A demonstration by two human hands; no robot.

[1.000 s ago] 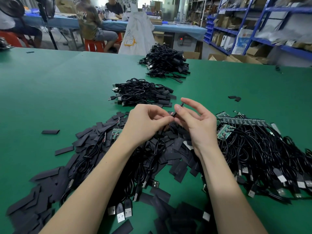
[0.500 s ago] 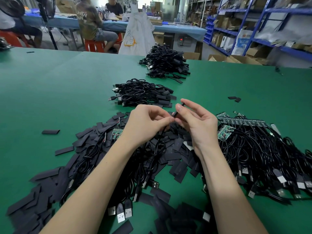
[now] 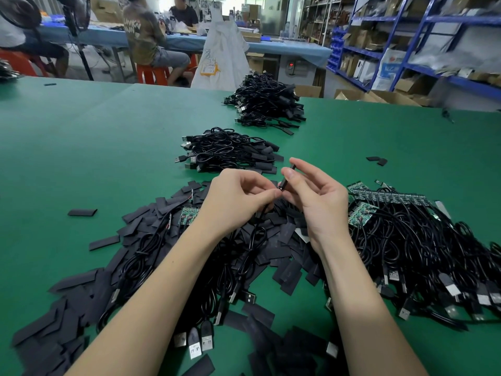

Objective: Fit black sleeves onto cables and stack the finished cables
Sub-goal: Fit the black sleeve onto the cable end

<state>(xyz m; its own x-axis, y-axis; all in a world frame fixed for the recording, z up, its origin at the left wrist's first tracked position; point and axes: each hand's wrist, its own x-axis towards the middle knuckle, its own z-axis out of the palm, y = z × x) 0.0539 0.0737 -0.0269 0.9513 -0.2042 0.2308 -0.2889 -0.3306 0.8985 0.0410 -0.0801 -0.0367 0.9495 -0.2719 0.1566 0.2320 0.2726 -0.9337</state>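
both hands (image 3: pixel 282 196) pinching thin black sleeve (image 3: pixel 288 178) over black cable (image 3: pixel 254 237); loose pinch, sleeve slips off, drops toward 6 o'clock.

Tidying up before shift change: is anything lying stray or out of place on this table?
A few black sleeves lie apart from the main sleeve heap: one to its left, two beyond the right hand. The finished stacks look orderly.
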